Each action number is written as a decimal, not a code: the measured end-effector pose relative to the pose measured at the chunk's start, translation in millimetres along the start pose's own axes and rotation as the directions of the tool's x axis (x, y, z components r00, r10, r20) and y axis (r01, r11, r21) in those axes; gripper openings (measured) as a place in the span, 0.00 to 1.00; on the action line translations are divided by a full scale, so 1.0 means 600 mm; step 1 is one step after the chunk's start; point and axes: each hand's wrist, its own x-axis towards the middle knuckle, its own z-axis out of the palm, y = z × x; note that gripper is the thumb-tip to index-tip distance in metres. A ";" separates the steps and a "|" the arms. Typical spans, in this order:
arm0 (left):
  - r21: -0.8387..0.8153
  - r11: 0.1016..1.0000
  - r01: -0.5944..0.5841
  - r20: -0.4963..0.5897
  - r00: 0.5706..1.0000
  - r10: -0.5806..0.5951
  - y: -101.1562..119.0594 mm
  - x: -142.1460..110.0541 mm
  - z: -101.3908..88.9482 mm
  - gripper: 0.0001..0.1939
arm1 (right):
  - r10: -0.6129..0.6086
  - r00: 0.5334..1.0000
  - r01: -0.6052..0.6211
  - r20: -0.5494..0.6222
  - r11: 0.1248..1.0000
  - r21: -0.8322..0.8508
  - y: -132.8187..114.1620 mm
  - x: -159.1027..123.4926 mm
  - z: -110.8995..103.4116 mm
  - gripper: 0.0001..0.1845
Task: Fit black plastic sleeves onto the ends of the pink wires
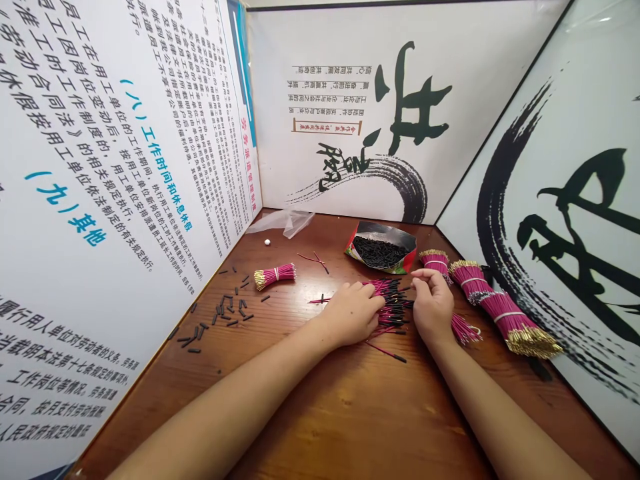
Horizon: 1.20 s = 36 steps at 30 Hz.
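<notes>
My left hand (353, 312) lies over a pile of thin pink wires (387, 288) with black sleeves on their right ends, its fingers curled round them. Just right of those black ends is my right hand (434, 307), fingers bent and thumb against the forefinger. Whatever it pinches, if anything, is too small to make out. Behind both hands stands an opened packet (411, 257) full of short black tubes (380, 252). One pink wire with a black sleeve (387, 351) lies loose in front of the pile.
A tied wire bundle (276, 275) lies left of my hands, beyond scattered black tubes (227, 308). Larger tied bundles (505, 310) lie at the right by the wall panel (575, 133). A clear plastic bag (295, 222) and a small white object (267, 243) are at the back left.
</notes>
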 end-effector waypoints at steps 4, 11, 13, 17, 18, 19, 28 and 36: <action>-0.003 1.000 0.015 0.045 0.999 -0.015 0.002 0.001 0.000 0.11 | -0.004 1.000 0.004 0.000 1.000 0.006 -0.001 -0.001 0.001 0.06; -0.069 0.997 0.042 0.077 0.996 -0.037 0.004 0.002 -0.001 0.12 | -0.011 1.000 0.011 0.002 1.000 0.000 0.001 0.000 0.001 0.06; -0.084 0.995 0.047 0.077 0.996 -0.041 0.004 0.002 -0.001 0.11 | -0.016 1.000 0.016 0.001 1.000 -0.003 0.001 0.000 0.001 0.06; -0.084 0.996 0.036 0.071 0.997 -0.030 0.003 0.002 0.001 0.10 | -0.014 1.000 0.014 0.002 1.000 0.000 0.001 0.000 0.001 0.06; -0.084 0.996 0.030 0.072 0.997 -0.024 0.003 0.002 0.001 0.10 | -0.011 1.000 0.011 0.001 1.000 -0.001 0.001 0.000 0.001 0.06; -0.084 0.996 0.025 0.073 0.997 -0.019 0.003 0.003 0.001 0.09 | -0.009 1.000 0.009 0.000 1.000 -0.002 0.001 0.000 0.001 0.06; -0.082 0.991 -0.102 0.083 0.991 0.109 0.006 0.002 -0.013 0.07 | -0.005 1.000 0.005 0.005 1.000 0.003 0.000 0.000 0.001 0.06; -0.175 0.984 -0.024 0.155 0.987 0.051 0.005 0.005 -0.016 0.06 | -0.021 1.000 0.021 0.000 1.000 -0.015 0.002 0.001 0.001 0.06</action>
